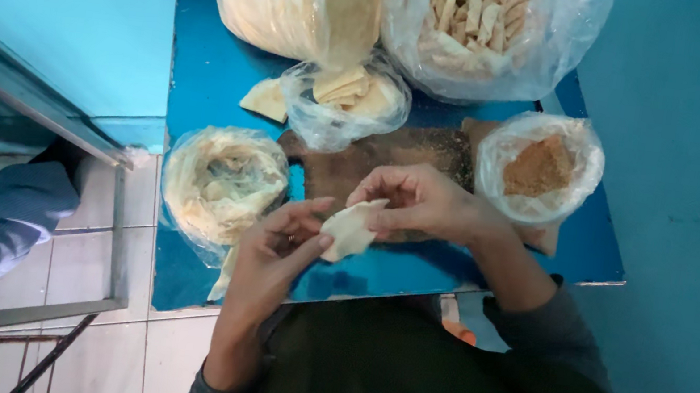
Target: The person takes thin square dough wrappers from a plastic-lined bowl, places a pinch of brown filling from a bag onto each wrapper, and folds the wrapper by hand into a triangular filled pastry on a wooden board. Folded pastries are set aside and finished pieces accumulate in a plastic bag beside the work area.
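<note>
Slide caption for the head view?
Both hands fold a pale dough wrapper over a blue table crowded with bagged ingredients.

Reaching forward with both forearms, sleeves pushed back near the elbows. Left hand (276, 245) turning palm-up, fingers (304, 216) loosely curled, thumb pressing up toward the other hand. Right hand (417, 201) arching over from above, wrist bent, fingertips pointing down and left, pinching together with the thumb. Meeting at the fingertips, both hands closing in a light pinch, wrists well apart.
</note>
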Demonstrator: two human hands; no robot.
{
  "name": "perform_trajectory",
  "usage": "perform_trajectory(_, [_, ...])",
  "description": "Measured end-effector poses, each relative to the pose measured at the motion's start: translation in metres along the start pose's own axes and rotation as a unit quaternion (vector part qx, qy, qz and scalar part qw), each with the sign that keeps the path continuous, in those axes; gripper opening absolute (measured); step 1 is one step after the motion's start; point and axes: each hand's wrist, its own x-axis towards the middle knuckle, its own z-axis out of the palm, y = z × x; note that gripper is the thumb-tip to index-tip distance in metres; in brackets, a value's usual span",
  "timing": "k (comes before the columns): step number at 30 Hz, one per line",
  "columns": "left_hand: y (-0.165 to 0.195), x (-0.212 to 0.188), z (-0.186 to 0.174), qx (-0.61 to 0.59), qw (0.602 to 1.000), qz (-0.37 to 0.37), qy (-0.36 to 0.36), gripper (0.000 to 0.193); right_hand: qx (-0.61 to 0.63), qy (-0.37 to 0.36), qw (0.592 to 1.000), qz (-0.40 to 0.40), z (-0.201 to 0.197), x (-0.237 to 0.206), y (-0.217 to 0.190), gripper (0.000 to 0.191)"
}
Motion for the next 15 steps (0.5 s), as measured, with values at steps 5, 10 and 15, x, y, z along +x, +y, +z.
perform_trajectory(5, [0.011, -0.007, -0.001, 0.016, 0.999, -0.028, -0.005, 0.042, -0.018, 0.045, 0.999, -0.024, 0.006, -0.003, 0.000, 0.026])
perform_trajectory(10, [0.015, -0.003, 0.014, 0.371, 0.896, 0.215, 0.114, 0.026, -0.243, 0.138, 0.942, -0.186, 0.009, -0.002, -0.007, 0.014])
perform_trajectory(15, [0.010, -0.001, 0.016, 0.577, 0.756, 0.305, 0.061, 0.032, -0.564, 0.190, 0.764, -0.251, 0.019, -0.004, -0.003, 0.008])
